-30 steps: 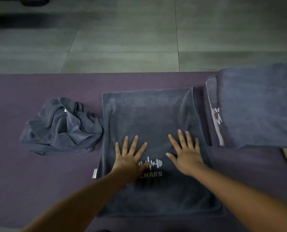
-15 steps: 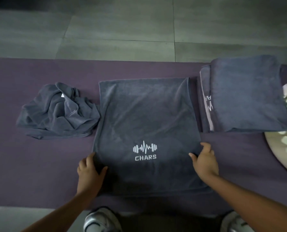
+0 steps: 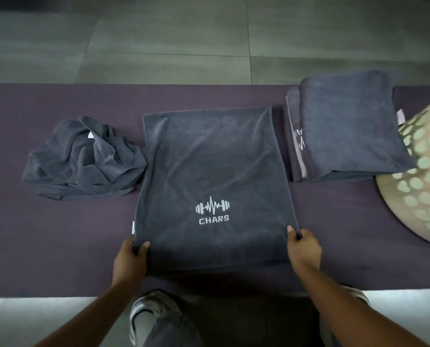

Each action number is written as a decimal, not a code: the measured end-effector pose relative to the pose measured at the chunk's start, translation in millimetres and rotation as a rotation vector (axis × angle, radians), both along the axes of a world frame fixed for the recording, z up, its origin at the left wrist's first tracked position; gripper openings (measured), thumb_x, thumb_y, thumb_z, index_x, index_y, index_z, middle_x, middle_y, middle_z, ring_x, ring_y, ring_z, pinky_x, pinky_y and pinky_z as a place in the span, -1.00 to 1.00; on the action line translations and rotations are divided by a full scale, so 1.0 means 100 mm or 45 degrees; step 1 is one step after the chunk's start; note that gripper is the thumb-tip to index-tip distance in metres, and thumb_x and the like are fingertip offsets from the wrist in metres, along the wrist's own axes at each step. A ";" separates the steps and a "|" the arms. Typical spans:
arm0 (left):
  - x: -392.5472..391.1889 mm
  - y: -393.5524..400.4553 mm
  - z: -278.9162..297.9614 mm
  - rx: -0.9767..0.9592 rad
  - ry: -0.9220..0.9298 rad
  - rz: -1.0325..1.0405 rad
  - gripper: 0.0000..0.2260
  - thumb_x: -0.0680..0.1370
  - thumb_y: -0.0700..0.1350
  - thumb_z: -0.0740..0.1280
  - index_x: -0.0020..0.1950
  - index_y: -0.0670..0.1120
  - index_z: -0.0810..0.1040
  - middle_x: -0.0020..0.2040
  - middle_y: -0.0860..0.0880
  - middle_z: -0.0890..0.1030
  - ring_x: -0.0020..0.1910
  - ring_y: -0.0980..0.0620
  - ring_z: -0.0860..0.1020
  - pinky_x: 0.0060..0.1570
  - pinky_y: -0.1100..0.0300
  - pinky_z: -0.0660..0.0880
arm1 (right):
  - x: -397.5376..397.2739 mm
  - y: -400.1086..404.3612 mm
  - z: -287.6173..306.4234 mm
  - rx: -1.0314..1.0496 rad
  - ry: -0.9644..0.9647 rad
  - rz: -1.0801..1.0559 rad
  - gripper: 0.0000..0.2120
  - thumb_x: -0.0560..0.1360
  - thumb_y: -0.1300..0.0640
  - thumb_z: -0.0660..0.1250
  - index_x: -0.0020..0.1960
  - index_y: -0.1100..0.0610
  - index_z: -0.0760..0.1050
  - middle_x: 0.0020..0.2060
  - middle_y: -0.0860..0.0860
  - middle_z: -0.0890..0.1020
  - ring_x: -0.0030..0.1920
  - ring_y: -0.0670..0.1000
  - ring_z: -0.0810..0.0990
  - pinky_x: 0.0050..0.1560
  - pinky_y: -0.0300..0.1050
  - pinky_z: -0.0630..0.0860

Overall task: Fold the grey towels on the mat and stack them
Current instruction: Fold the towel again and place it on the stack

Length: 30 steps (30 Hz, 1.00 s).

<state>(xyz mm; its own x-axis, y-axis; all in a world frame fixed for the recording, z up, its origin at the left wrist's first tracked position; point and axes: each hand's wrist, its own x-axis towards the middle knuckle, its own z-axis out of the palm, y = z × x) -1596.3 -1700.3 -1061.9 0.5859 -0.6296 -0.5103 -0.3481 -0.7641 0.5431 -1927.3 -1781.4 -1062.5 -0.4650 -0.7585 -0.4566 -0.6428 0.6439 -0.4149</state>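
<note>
The dark grey terry towel with the white barbell logo and the word CHARS (image 3: 208, 176) lies flat in the middle of the purple foam mat (image 3: 58, 246), with its long side running away from the person. It looks already folded once, because the left edge shows more than one layer. The left hand (image 3: 131, 256) pinches the near left edge of this towel, with the thumb on top and the fingers under the cloth. The right hand (image 3: 302, 249) pinches the near right edge in the same way. Both edges are a little raised from the mat.

I judge that the step in hand is the next fold of this towel. The next move calls for lifting the near end evenly with both hands and laying it over the far end, so the corners meet and no wrinkle stays inside.

Just beside the towel on the left, and touching its edge, is a crumpled grey towel in a loose heap (image 3: 83, 159), not yet folded. On the right, near but apart, is the stack of folded grey towels (image 3: 346, 128). A beige rounded basket with pale round holes (image 3: 421, 186) touches or covers the stack's right side. Beyond the mat is a grey tiled floor (image 3: 158, 46).
</note>
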 end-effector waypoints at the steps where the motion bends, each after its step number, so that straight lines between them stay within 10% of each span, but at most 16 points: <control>1: 0.00 0.03 0.02 -0.026 -0.019 -0.010 -0.77 0.57 -0.18 0.29 0.18 -0.24 0.45 -0.01 -0.24 0.58 0.05 -0.28 0.52 -0.13 0.07 0.31 | -0.02 0.03 0.02 -0.008 -0.020 -0.046 -0.62 0.58 0.04 0.19 0.15 0.38 0.45 0.09 0.35 0.54 0.12 0.33 0.49 0.00 0.05 0.40; 12: 0.04 0.18 -0.06 0.038 0.030 0.042 -0.77 0.49 -0.15 0.42 -0.05 -0.22 0.41 -0.16 -0.15 0.53 -0.13 -0.18 0.52 -0.17 0.05 0.35 | -0.15 0.26 0.10 -0.036 -0.281 -0.172 -0.78 0.55 0.09 0.26 0.06 0.17 0.28 -0.08 0.17 0.51 0.04 0.25 0.52 -0.11 -0.07 0.32; 19: 0.13 0.16 0.32 -0.167 0.280 0.213 -0.58 0.48 -0.26 0.41 0.17 -0.04 0.24 -0.09 -0.13 0.49 -0.10 -0.13 0.49 -0.12 0.01 0.46 | -0.11 0.35 0.32 -0.401 -0.327 -0.120 -0.80 0.57 0.20 0.21 0.18 0.14 0.33 -0.20 0.06 0.52 -0.21 0.12 0.50 -0.26 -0.12 0.31; 24: 0.25 0.30 0.84 -0.259 0.422 -0.060 -0.80 0.53 -0.30 0.32 0.06 -0.03 0.49 -0.05 -0.08 0.59 -0.13 0.02 0.56 -0.16 0.33 0.52 | -0.19 0.57 0.58 -0.653 -0.326 -0.098 -0.71 0.58 0.24 0.18 -0.15 -0.15 0.43 -0.22 -0.25 0.58 -0.16 -0.19 0.48 -0.20 -0.60 0.34; 30: 0.55 0.66 1.19 -0.071 0.764 0.000 -0.86 0.56 -0.31 0.23 0.00 -0.22 0.58 -0.21 -0.15 0.46 -0.44 0.12 0.38 -0.50 0.32 0.30 | -0.18 1.00 0.68 -0.721 -0.356 -0.254 -0.83 0.56 0.21 0.20 -0.10 0.06 0.55 -0.11 0.14 0.61 -0.12 -0.09 0.52 -0.12 -0.58 0.32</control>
<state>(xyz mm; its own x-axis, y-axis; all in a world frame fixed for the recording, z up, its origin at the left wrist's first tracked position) -1541.6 -1634.6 -943.3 0.2060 -0.6648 -0.7180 0.0315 -0.7289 0.6839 -1945.5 -1681.8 -994.7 -0.5432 -0.8285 -0.1364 -0.3530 0.3727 -0.8582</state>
